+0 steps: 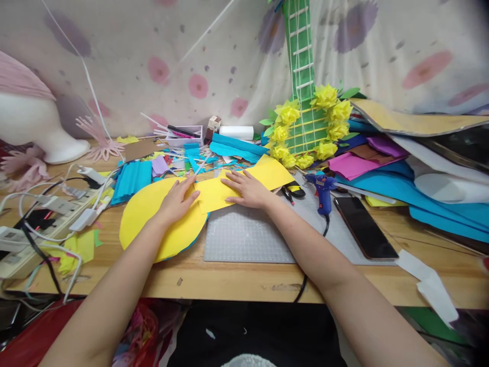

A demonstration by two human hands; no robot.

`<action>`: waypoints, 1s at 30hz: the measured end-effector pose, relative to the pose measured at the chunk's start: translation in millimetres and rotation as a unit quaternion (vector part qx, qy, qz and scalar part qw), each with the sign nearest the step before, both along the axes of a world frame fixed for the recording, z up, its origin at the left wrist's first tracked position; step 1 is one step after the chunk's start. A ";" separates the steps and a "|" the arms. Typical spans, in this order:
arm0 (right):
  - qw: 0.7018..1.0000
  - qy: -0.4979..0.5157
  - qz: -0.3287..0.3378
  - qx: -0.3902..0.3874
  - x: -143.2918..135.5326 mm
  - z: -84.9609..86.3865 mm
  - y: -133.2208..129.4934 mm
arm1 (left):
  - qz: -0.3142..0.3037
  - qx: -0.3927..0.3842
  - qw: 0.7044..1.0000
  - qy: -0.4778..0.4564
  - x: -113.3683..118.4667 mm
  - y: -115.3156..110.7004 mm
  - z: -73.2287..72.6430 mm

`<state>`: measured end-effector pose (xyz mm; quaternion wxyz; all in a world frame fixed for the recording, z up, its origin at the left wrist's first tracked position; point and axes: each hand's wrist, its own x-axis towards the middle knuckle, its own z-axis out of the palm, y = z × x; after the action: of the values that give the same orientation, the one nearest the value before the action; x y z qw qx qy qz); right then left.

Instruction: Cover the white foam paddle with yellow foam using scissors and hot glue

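A yellow round piece lies on the table, with blue showing under its lower right edge. A yellow strip stretches right from it, over the grey cutting mat. My left hand rests flat near the right side of the round piece, by the strip's left end, fingers apart. Spread on the strip, my right hand presses it from above. Neither hand grips anything. Just past the strip's right end, a blue glue gun lies on the mat.
A black phone lies at the mat's right. Behind stands a green paper guitar with yellow flowers. Coloured sheets pile up at the right. A power strip with tangled cables is at the left. Paper scraps lie behind the hands.
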<state>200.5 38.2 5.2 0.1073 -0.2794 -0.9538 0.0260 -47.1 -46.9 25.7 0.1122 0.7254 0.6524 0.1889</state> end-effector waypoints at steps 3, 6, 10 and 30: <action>1.000 0.004 0.001 -0.006 2.2 0.5 -0.5 | -0.002 0.002 1.000 0.004 -0.9 1.9 -1.4; 1.000 0.009 0.001 -0.007 3.9 1.9 -0.5 | 0.014 0.004 1.000 -0.023 -2.0 1.8 -3.6; 1.000 0.030 -0.003 0.005 6.4 2.7 -3.3 | 0.037 0.017 0.995 -0.092 -3.8 0.9 -4.7; 0.993 0.092 0.038 0.060 3.4 15.3 -20.0 | 0.012 -0.383 0.910 -0.161 38.7 73.1 92.1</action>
<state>204.0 18.1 20.5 0.2105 -0.2320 -0.9497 -0.0016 -8.4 26.2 117.7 0.4826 0.5784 0.6565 0.0404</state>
